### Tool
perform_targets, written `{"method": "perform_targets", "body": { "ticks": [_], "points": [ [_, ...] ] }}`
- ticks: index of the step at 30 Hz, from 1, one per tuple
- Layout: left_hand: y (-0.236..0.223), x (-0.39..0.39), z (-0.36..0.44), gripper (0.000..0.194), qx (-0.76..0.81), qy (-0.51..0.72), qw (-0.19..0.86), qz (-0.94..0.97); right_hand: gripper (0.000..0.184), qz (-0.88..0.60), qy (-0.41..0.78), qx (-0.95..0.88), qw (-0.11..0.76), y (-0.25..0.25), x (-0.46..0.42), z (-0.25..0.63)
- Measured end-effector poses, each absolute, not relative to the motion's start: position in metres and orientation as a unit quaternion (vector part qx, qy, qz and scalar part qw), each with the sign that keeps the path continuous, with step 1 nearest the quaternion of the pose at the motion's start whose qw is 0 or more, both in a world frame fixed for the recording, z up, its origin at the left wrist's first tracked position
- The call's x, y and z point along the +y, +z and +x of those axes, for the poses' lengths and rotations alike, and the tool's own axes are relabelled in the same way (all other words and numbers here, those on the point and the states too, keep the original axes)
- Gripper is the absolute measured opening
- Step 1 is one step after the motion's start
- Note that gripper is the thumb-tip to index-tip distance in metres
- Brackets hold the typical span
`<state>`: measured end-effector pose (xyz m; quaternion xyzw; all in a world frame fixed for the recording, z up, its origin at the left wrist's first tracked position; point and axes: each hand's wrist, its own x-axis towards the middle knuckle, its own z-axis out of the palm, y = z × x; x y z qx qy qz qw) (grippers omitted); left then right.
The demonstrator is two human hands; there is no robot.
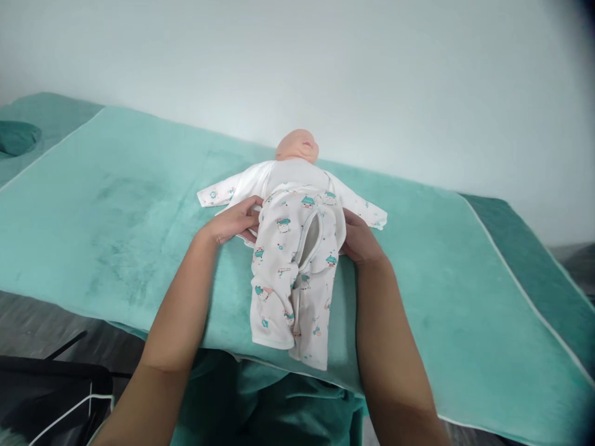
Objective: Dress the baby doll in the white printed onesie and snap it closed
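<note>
A baby doll [297,145] lies on its back, head toward the wall. It has on a white long-sleeved baby top [253,179], its printed sleeves spread to both sides. Over its lower body are white baby trousers [279,260] with small cartoon prints and an open slit at the crotch. My left hand [237,220] is at the left side of the trousers' waist, fingers bent and closed on the cloth edge. My right hand [360,238] is at the opposite side, its fingertips hidden by the cloth.
The doll rests on a padded bed with a green plush cover [139,186], pushed against a pale wall [297,68]. A face hole [18,137] is at the bed's left end. A black item [51,396] with a white cord stands at the lower left.
</note>
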<state>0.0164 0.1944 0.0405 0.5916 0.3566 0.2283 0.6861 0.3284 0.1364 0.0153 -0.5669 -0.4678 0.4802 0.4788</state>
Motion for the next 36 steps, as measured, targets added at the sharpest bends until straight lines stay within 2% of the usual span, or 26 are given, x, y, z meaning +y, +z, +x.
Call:
{"method": "perform_targets", "body": {
  "ticks": [8,15,18,24,29,36],
  "points": [
    [0.039,0.193,0.023,0.022,0.326,0.302,0.65,0.617,0.03,-0.54,0.462,-0.46,0.532,0.008,0.14,0.327],
    [0.031,0.195,0.029,0.011,0.353,0.349,0.623,0.604,0.034,-0.544,0.447,-0.501,0.503,0.01,0.141,0.325],
    [0.027,0.195,0.037,0.015,0.379,0.379,0.608,0.586,0.03,-0.54,0.436,-0.507,0.511,0.013,0.141,0.32],
    [0.018,0.195,0.052,0.028,0.386,0.42,0.613,0.547,0.023,-0.586,0.332,-0.491,0.553,0.027,0.144,0.297],
    [0.016,0.196,0.057,0.024,0.352,0.447,0.633,0.525,0.022,-0.546,0.385,-0.484,0.564,0.029,0.148,0.292],
    [0.021,0.198,0.05,0.019,0.424,0.474,0.52,0.571,0.012,-0.594,0.314,-0.476,0.568,0.019,0.151,0.303]
  ]
}}
